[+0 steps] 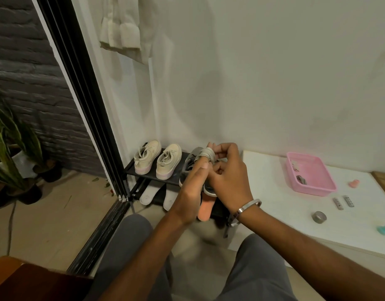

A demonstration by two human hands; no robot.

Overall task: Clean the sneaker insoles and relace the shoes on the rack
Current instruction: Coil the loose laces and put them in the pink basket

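2 hands are busy with 1 pale shoelace [206,153]. The lace is wound in loops around the raised fingers of the left hand [194,183]. The right hand [227,168] is pressed close against it, with its fingers pinched shut on the lace just beside the loops. So the hands are together, both closed on the lace.

Right behind and under the hands sits a gray sneaker [188,165], on the top shelf of the black shoe rack [133,169], near the shelf's right end. Most of this sneaker is hidden by the hands. I cannot tell if any lace is in it yet. Its long side runs from the front edge of the shelf toward the wall. The left hand is a bit nearer to it.

2 cream sneakers [156,158] stand at the left end of the same shelf, laces in. On the lower shelf lie 2 white insoles [147,195] and 1 orange insole [205,210].

I think the lace is being bundled or unwound, and threading it would go down and forward into the gray sneaker.
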